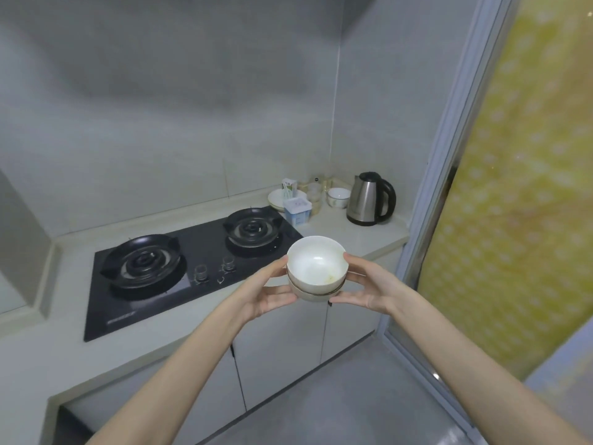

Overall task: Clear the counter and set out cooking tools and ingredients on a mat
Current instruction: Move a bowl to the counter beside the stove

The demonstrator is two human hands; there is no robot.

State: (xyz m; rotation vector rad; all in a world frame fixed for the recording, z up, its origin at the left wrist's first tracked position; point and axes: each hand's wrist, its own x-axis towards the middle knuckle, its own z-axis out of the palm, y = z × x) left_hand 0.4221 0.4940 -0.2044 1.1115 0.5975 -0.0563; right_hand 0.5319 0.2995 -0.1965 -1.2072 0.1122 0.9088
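Nested white bowls (316, 268) hang mid-frame over the front edge of the counter (38, 348). At left lies a black gas hob (179, 268). The left hand (268, 293) grasps the bowls' left side, and the right hand (365, 289) grasps their right. A steel kettle (369, 199) stands right of centre.

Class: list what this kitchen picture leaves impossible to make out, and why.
- Head view: lower bowls in the stack of white ceramic bowls, count unclear, covered by the top bowl, left hand and right hand.
- Head view: clear jars by the blue-and-white plastic box, small and blurred.
- Head view: lettering on the black glass gas hob, too small.
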